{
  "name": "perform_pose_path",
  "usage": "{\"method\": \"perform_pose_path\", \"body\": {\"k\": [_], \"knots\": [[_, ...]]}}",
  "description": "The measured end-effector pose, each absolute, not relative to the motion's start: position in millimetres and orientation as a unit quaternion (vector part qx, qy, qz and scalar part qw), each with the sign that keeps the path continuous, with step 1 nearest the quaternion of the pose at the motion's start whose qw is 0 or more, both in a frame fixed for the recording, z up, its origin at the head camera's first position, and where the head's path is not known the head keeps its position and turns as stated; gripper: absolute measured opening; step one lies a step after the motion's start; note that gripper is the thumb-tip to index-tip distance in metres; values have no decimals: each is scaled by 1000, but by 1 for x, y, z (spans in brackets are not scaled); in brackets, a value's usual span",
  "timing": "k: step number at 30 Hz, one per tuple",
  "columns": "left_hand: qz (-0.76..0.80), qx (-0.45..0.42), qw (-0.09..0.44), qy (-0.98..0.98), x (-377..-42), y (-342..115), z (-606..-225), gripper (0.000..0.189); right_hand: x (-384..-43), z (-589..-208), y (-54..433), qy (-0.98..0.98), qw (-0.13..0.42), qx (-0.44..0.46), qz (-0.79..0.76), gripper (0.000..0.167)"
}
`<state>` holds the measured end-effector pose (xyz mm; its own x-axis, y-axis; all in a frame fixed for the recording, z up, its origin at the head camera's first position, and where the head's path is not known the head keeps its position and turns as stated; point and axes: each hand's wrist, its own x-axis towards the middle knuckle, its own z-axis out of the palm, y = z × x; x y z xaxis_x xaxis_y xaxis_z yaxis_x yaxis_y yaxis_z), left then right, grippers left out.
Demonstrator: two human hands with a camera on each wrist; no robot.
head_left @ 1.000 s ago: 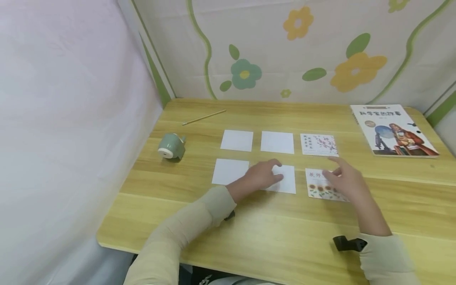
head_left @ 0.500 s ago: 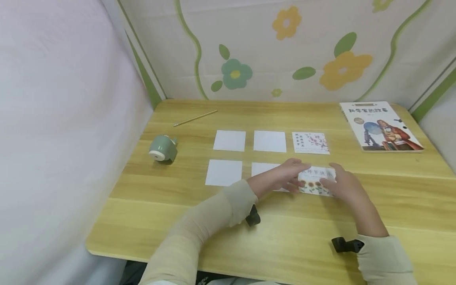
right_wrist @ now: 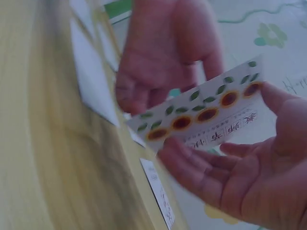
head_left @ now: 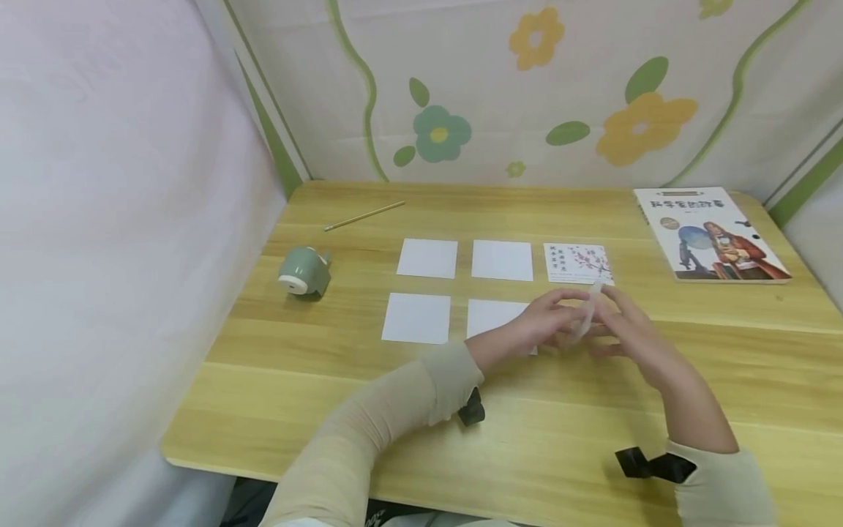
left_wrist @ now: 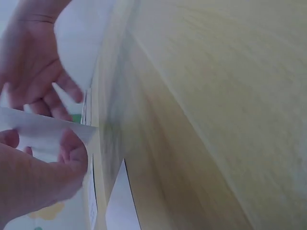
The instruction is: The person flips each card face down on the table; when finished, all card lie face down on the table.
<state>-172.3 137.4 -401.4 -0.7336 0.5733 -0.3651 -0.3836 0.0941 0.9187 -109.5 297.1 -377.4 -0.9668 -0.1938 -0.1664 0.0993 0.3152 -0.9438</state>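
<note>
A greeting card printed with sunflowers stands on edge between my two hands. Its printed face is turned to the right hand in the right wrist view, and its plain back to the left hand in the left wrist view. My left hand holds it from the left, fingertips at the white back. From the right, my right hand grips it, thumb by one corner and fingers along the opposite edge. A plain white card lies partly under the left forearm and hand. A blossom-printed card lies just beyond the hands.
More white cards lie face-down in rows to the left. A green sharpener-like object stands at the table's left side, with a pencil behind it. An illustrated book lies at the back right. Fabric walls enclose the wooden table.
The left hand has moved right from the white card to the sunflower card. That card, flat on the table before, is now lifted and turned on edge between both hands.
</note>
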Motion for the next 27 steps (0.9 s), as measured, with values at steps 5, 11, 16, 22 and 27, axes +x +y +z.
{"method": "perform_pose_path", "body": {"k": [5, 11, 16, 22, 27], "knots": [[632, 49, 314, 707, -169, 139, -402, 29, -105, -375, 307, 685, 96, -58, -720, 59], [599, 55, 257, 756, -171, 134, -407, 35, -103, -377, 320, 763, -2, 35, -645, 58], [536, 86, 222, 810, -177, 133, -413, 35, -104, -381, 328, 886, -7, 44, -461, 52], [489, 113, 220, 836, -182, 134, -417, 37, -111, -388, 337, 927, 52, -5, -370, 55], [429, 124, 232, 864, -180, 138, -417, 38, -119, -399, 346, 940, 71, -22, -332, 51]]}}
